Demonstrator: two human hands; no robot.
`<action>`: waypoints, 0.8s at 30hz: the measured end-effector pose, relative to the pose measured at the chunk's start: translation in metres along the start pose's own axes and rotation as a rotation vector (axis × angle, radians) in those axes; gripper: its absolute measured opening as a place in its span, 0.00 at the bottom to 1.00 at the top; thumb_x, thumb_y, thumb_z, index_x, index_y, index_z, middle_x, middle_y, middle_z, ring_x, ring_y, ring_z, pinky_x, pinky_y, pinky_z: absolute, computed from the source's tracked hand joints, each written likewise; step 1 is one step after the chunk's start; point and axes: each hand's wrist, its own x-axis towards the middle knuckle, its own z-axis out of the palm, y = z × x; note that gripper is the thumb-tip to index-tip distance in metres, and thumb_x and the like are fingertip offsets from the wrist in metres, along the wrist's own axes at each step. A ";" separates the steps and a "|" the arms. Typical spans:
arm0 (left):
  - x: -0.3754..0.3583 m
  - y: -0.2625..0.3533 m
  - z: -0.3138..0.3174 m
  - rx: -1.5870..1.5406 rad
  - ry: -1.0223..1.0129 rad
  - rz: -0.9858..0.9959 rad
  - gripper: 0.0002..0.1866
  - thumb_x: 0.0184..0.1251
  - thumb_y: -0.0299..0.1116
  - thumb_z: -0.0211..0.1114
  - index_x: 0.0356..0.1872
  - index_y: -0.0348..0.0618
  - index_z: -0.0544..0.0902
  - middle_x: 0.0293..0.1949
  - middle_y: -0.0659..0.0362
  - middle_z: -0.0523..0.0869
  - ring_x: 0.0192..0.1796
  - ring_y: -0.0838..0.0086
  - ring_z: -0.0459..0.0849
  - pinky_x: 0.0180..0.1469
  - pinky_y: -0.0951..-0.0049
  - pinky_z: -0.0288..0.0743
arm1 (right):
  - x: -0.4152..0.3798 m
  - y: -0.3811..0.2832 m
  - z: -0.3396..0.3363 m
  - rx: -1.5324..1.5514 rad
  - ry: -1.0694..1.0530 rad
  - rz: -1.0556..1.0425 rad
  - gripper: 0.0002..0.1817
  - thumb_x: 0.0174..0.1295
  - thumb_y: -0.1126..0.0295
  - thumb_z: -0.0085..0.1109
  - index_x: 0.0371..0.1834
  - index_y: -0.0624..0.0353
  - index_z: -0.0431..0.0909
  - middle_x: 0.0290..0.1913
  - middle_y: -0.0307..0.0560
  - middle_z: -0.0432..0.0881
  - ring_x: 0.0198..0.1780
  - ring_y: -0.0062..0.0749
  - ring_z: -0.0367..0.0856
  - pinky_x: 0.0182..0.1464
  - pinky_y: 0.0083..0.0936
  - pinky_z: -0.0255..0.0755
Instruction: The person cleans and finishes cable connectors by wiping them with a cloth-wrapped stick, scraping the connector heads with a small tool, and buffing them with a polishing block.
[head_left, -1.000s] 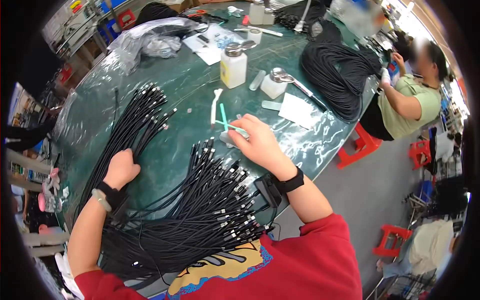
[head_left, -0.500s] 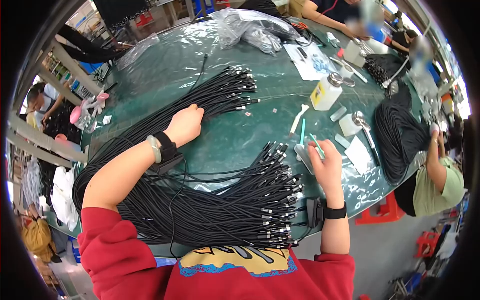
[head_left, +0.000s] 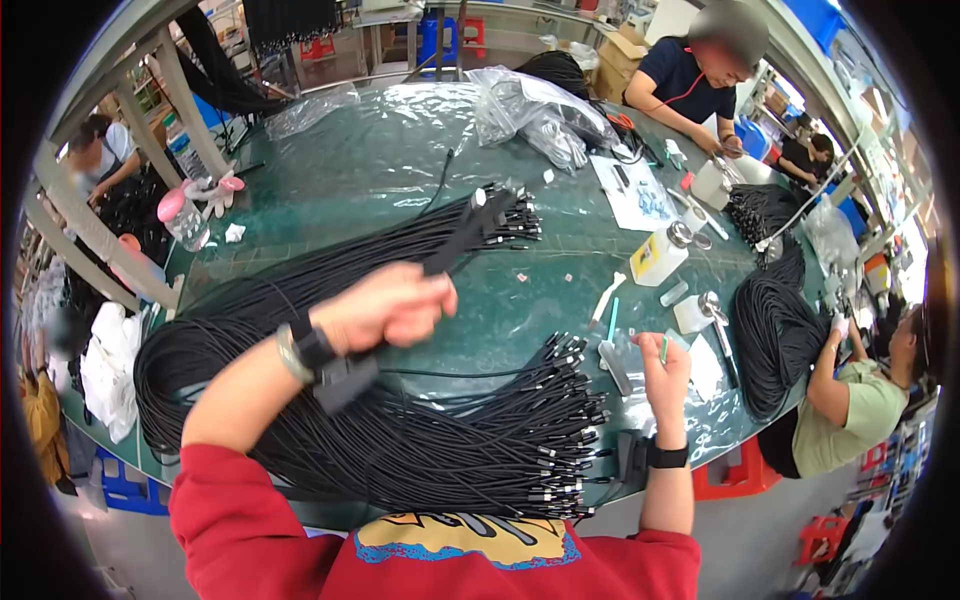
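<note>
My left hand (head_left: pixel 400 305) is closed round a few black cables (head_left: pixel 465 235), whose ends are raised and blurred over the upper cable bundle (head_left: pixel 330 270). My right hand (head_left: pixel 665 370) is closed on a thin green stick (head_left: pixel 664 348), beside a grey tool (head_left: pixel 615 368) on the table. A thick bundle of black cables (head_left: pixel 420 450) curves across in front of me, its metal-tipped ends (head_left: pixel 570 440) pointing right. Another green stick (head_left: pixel 613 318) lies near a white brush-like tool (head_left: pixel 606 297).
The green table (head_left: pixel 340 150) bears a yellow-labelled bottle (head_left: pixel 659 254), a smaller bottle (head_left: pixel 692 314), a white paper (head_left: pixel 635 195), plastic bags (head_left: pixel 530 110) and a black cable coil (head_left: pixel 772 340). Co-workers sit at the upper right and right.
My left hand has lifted cable ends off the upper bundle and moved right. My right hand stays near the grey tool with the green stick. The view has tilted up.
</note>
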 end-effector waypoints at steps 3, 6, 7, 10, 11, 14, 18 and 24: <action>-0.017 -0.025 0.030 0.046 -0.118 -0.126 0.16 0.66 0.41 0.50 0.30 0.35 0.72 0.11 0.70 0.62 0.12 0.86 0.58 0.14 0.84 0.51 | 0.003 -0.068 -0.006 0.001 -0.299 0.092 0.13 0.57 0.66 0.53 0.39 0.65 0.77 0.30 0.42 0.79 0.31 0.17 0.72 0.34 0.18 0.66; -0.025 -0.041 0.044 0.177 -0.196 -0.165 0.16 0.67 0.40 0.48 0.31 0.35 0.72 0.11 0.69 0.63 0.13 0.86 0.61 0.16 0.84 0.55 | 0.005 -0.114 0.015 0.358 -0.290 0.018 0.13 0.59 0.66 0.50 0.41 0.62 0.76 0.24 0.33 0.74 0.27 0.15 0.68 0.28 0.15 0.62; -0.025 -0.044 0.045 0.226 -0.185 -0.139 0.15 0.67 0.40 0.47 0.32 0.35 0.72 0.11 0.69 0.64 0.13 0.86 0.61 0.16 0.84 0.56 | 0.007 -0.124 0.022 0.445 -0.297 0.022 0.13 0.59 0.66 0.50 0.41 0.62 0.76 0.24 0.32 0.73 0.27 0.16 0.68 0.28 0.16 0.62; -0.025 -0.046 0.048 0.338 -0.175 -0.089 0.14 0.68 0.39 0.46 0.33 0.36 0.72 0.12 0.69 0.65 0.14 0.86 0.63 0.17 0.85 0.58 | 0.012 -0.135 0.052 0.355 -0.214 -0.203 0.10 0.58 0.68 0.51 0.36 0.63 0.76 0.24 0.35 0.74 0.27 0.18 0.69 0.28 0.18 0.63; -0.025 -0.042 0.052 0.359 -0.181 -0.063 0.14 0.67 0.38 0.47 0.33 0.35 0.72 0.13 0.68 0.66 0.14 0.85 0.64 0.18 0.85 0.59 | 0.011 -0.139 0.056 0.362 -0.194 -0.196 0.10 0.58 0.68 0.51 0.36 0.63 0.76 0.24 0.35 0.74 0.27 0.18 0.69 0.28 0.18 0.63; -0.027 -0.029 0.062 0.398 -0.196 -0.011 0.14 0.66 0.37 0.48 0.34 0.32 0.72 0.15 0.66 0.67 0.16 0.83 0.65 0.20 0.85 0.60 | 0.010 -0.155 0.058 0.179 -0.282 -0.382 0.08 0.56 0.69 0.52 0.32 0.64 0.74 0.25 0.42 0.75 0.25 0.23 0.71 0.27 0.20 0.64; -0.015 -0.005 0.066 0.276 -0.185 -0.073 0.14 0.65 0.36 0.51 0.34 0.31 0.72 0.14 0.67 0.66 0.15 0.84 0.64 0.21 0.86 0.58 | 0.015 -0.169 0.036 -0.089 -0.228 -0.370 0.07 0.54 0.70 0.55 0.31 0.63 0.74 0.26 0.48 0.76 0.24 0.29 0.74 0.27 0.21 0.66; 0.001 0.006 0.067 0.320 -0.309 -0.207 0.15 0.63 0.37 0.53 0.33 0.30 0.74 0.13 0.69 0.64 0.15 0.87 0.61 0.18 0.85 0.53 | 0.009 -0.172 0.033 -0.077 -0.257 -0.462 0.08 0.56 0.70 0.52 0.36 0.62 0.74 0.27 0.50 0.76 0.26 0.34 0.76 0.29 0.23 0.68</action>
